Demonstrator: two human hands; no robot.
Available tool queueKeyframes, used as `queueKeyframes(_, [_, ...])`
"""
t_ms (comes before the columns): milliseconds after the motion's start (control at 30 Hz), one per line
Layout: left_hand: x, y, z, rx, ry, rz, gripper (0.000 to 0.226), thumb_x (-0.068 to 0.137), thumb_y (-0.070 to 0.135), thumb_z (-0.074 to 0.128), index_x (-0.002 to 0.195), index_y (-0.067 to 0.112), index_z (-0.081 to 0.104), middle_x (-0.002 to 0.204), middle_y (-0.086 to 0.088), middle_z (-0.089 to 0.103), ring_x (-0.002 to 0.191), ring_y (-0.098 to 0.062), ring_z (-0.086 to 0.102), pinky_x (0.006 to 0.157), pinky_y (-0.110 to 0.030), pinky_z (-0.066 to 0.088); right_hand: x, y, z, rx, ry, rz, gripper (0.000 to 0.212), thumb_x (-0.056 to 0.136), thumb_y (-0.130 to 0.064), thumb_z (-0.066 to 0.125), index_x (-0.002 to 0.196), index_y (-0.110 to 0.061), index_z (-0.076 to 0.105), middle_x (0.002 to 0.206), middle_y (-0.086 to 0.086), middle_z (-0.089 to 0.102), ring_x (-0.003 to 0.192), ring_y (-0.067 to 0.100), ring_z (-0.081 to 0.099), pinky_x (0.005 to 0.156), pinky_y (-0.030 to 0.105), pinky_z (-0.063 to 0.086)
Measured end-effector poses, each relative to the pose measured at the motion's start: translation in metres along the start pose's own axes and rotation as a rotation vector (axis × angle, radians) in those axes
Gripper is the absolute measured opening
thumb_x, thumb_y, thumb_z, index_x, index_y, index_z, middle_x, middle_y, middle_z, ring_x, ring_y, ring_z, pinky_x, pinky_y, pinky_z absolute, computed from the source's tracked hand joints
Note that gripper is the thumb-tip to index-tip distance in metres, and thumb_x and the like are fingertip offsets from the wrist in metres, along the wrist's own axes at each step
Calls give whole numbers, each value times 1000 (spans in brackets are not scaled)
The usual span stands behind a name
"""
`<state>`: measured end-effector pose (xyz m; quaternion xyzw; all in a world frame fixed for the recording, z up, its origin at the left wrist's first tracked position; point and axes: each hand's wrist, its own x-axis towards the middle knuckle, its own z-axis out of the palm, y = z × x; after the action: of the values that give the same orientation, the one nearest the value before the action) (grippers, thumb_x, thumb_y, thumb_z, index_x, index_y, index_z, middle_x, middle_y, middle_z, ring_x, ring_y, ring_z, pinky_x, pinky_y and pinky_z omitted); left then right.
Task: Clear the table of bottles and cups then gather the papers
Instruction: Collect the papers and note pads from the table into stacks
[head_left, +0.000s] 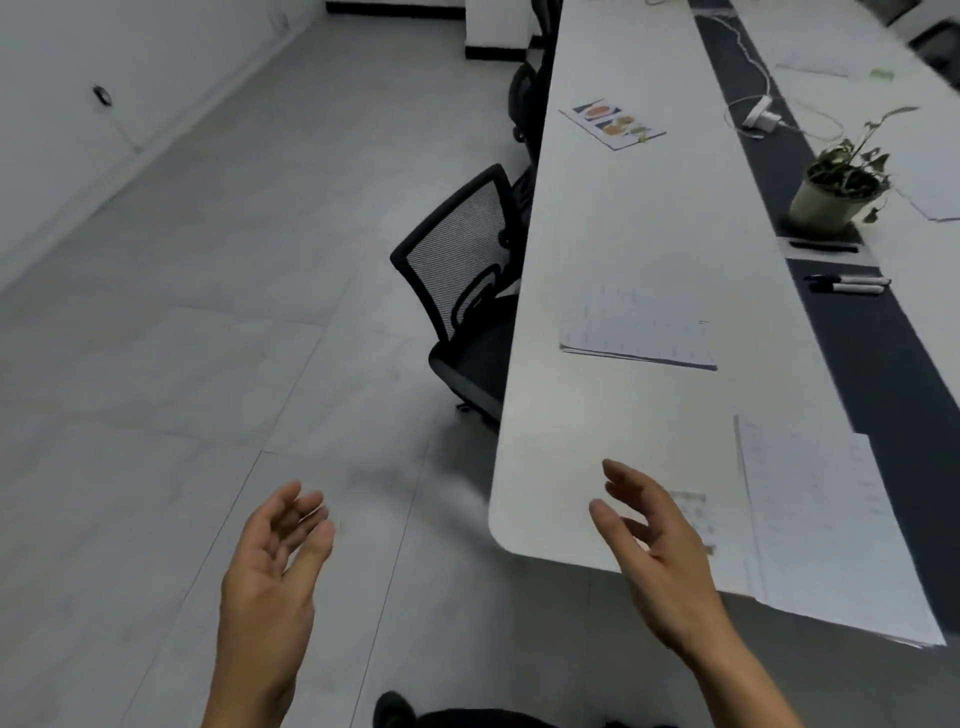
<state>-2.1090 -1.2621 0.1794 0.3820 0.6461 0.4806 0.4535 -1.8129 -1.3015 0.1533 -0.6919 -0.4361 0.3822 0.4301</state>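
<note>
Papers (826, 525) beside empty, loose-fingered right hand (654, 551)

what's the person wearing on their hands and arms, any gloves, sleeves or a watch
Nothing that shows. The left hand and the right hand are both bare, with no gloves, rings or watch visible. No sleeve or cuff shows anywhere down to the bottom edge of the picture.
</note>
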Motion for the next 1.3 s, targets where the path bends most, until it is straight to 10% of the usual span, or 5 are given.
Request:
queueKeyframes(367, [192, 56, -113, -103, 63, 61, 37, 96, 3, 56, 127, 25, 57, 117, 3, 67, 114, -14, 63, 94, -37, 55, 92, -109, 176, 40, 6, -68, 44, 90, -30, 67, 132, -36, 56, 129, -23, 62, 121, -6, 56, 91, 13, 48])
queueKeyframes(600, [343, 53, -65, 43, -58, -8, 41, 91, 0, 61, 118, 32, 61, 113, 2, 70, 109, -11, 66, 106, -55, 44, 229, -105, 251, 140, 105, 13, 46, 90, -22, 71, 128, -41, 55, 127, -22, 62, 119, -8, 55, 96, 21, 48])
queueKeyframes(1300, [839, 193, 83, 88, -168, 9, 36, 92, 13, 64, 116, 40, 59, 116, 5, 69, 111, -11, 65, 103, -51, 47, 714, -240, 383, 91, 140, 92, 47, 91, -21, 70, 133, -35, 54, 128, -21, 60, 113, -8, 57, 88, 16, 49])
